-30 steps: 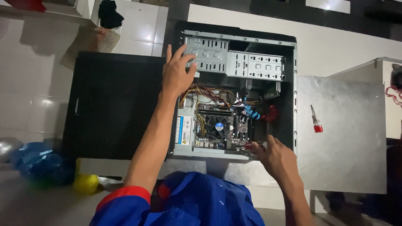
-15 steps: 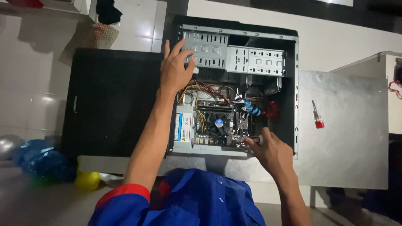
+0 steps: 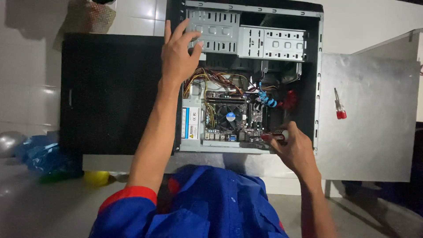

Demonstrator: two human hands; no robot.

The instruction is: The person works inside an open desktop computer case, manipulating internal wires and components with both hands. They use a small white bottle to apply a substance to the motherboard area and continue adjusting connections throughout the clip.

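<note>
1. A person in a blue shirt with red cuff trim leans over an open computer case (image 3: 316, 79) lying on its side, seen from the head camera.
2. The right hand (image 3: 296, 150) is closed around a red-handled screwdriver (image 3: 274, 136), whose handle pokes out leftward from the fist over the lower edge of the motherboard (image 3: 233, 117).
3. Just left of that grip sits the black processor fan (image 3: 229, 117); up and to the right of it lie blue cables (image 3: 266, 99) and a red connector (image 3: 289, 99).
4. The left hand (image 3: 177, 57) rests flat, fingers spread and holding nothing, on the case's upper left edge, fingertips touching the grey drive cage (image 3: 213, 26).
5. Below that hand, yellow and red wires (image 3: 207, 81) fan out toward the board.
6. Well right of the gripping hand, a second small red-handled screwdriver (image 3: 339, 105) lies on the detached grey side panel (image 3: 374, 132).
7. Left of the resting hand lies a black panel (image 3: 110, 88).
</note>
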